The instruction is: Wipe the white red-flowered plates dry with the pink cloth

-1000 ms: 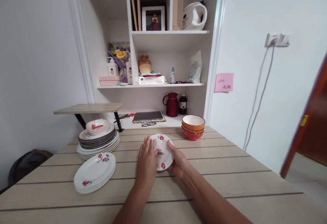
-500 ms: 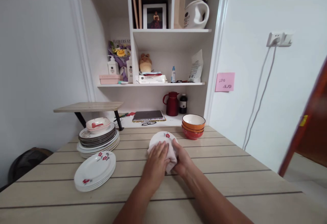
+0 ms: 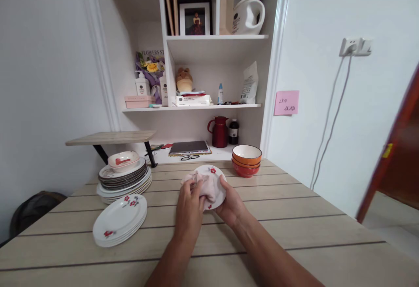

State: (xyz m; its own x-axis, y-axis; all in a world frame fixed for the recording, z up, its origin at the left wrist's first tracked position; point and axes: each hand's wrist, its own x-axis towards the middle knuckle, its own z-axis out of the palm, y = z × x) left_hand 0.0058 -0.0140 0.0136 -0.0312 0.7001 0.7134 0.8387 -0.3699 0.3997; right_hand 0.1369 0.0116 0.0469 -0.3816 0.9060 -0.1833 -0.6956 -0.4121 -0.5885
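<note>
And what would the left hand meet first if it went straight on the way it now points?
The left hand would first meet the pinkish cloth at its fingers, then probably the white plate behind it; depth is unclear.

Looks like a room in a home
Fitted with a built-in white shelf unit [image 3: 218, 37] and filled with personal bits: a framed picture [image 3: 195, 20], a bouquet [image 3: 152, 67] in purple wrapping, a pump bottle [image 3: 142, 86], a pink box [image 3: 139, 102]; stocked lower down with a red jug [image 3: 220, 133] and a pair of glasses [image 3: 190, 158]; furnished with a slatted wooden table [image 3: 327, 219], set with stacked bowls [image 3: 246, 164]; finished with a plain pale wall [image 3: 317, 12], bearing a socket [image 3: 349, 47] and a handwritten pink note [image 3: 286, 102]
</note>
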